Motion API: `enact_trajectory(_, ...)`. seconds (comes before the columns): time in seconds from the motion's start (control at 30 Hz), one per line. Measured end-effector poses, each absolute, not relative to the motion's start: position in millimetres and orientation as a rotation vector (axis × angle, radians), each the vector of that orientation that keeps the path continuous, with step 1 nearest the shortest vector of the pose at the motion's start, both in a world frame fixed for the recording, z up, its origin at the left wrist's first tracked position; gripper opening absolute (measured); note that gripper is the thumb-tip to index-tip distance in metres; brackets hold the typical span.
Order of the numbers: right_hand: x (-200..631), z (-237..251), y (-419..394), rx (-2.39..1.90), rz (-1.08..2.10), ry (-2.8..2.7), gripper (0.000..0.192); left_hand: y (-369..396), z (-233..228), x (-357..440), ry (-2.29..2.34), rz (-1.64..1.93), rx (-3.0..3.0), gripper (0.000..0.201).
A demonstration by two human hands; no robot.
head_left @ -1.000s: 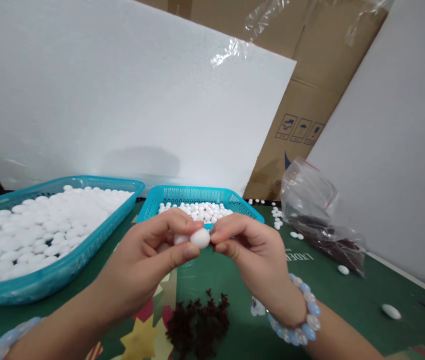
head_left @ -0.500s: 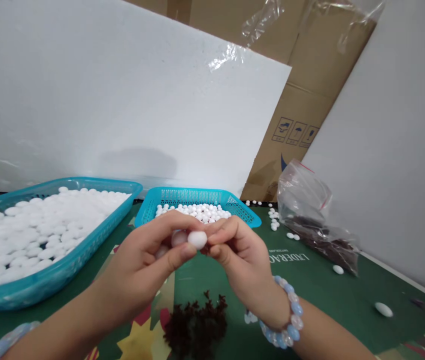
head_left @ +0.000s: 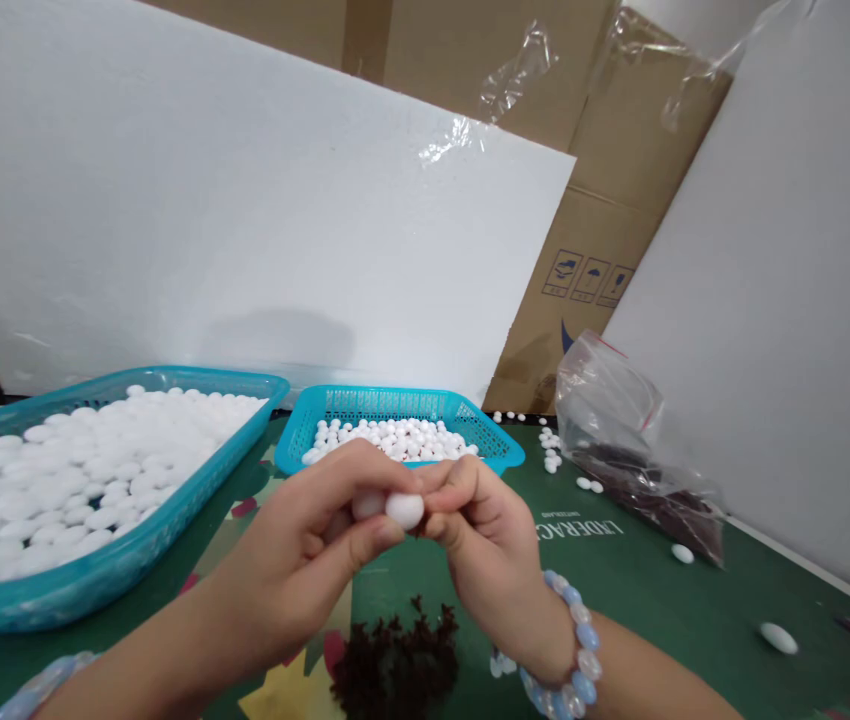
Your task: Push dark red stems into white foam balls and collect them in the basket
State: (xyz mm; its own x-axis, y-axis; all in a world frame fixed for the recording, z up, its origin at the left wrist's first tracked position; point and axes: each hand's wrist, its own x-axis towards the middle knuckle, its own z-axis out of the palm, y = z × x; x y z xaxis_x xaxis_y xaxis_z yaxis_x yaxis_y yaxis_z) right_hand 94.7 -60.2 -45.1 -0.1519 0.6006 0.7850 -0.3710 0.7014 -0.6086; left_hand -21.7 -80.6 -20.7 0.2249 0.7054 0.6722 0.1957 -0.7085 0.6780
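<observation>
My left hand (head_left: 294, 545) pinches a smooth white egg-shaped piece (head_left: 404, 511) between thumb and forefinger. Further white pieces (head_left: 369, 503) are tucked behind it, inside the curled fingers. My right hand (head_left: 489, 535) meets it from the right, thumb and fingertips closed together at the piece's end. A speck of dark brown shows there, but what those fingers grip is mostly hidden. Below both hands, a small pile of dark brown, star-tipped bits (head_left: 395, 665) lies on the green printed surface (head_left: 582, 600).
At left stands a large blue basket (head_left: 192, 490) full of white pieces. Behind my hands sits a smaller blue basket (head_left: 395, 393) with smaller white pieces. A clear bag (head_left: 612, 400) of brown material leans at right, loose white pieces (head_left: 777, 638) nearby. A white board (head_left: 282, 200) stands behind.
The view has shifted slightly, so most things sit a little lower. Both hands keep the same hold, and the white piece remains between the left thumb and forefinger.
</observation>
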Motion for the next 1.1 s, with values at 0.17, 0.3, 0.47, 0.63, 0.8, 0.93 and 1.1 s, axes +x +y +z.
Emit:
enact_trajectory(0.17, 92, -49, -59, -0.199, 0.89, -1.446, 0.015, -78, -20, -25, 0.772, 1.384, 2.246, 0.015)
enact_trajectory(0.3, 91, -49, -58, -0.198, 0.896, -1.422, 0.016, -77, -21, -26, 0.791, 1.437, 2.291, 0.016)
enact_trajectory(0.47, 89, -48, -58, -0.221, 0.905, -1.409, 0.017, -77, -23, -26, 0.86, 1.419, 2.332, 0.013)
enact_trajectory(0.63, 91, -42, -55, -0.335, 0.798, -1.495, 0.011, -76, -20, -21, 0.991, 1.549, 2.298, 0.01)
enact_trajectory(0.8, 97, -37, -47, -0.29, 0.419, -1.733, 0.023, -73, -19, -20, 1.155, 1.576, 2.184, 0.011)
enact_trajectory(0.93, 103, -37, -41, -0.253, 0.142, -1.812, 0.028, -68, -24, -22, 1.187, 1.539, 2.13, 0.012)
enact_trajectory(1.1, 112, -37, -26, -0.338, 0.112, -1.764, 0.021, -61, -28, -26, 1.208, 1.446, 1.946, 0.025)
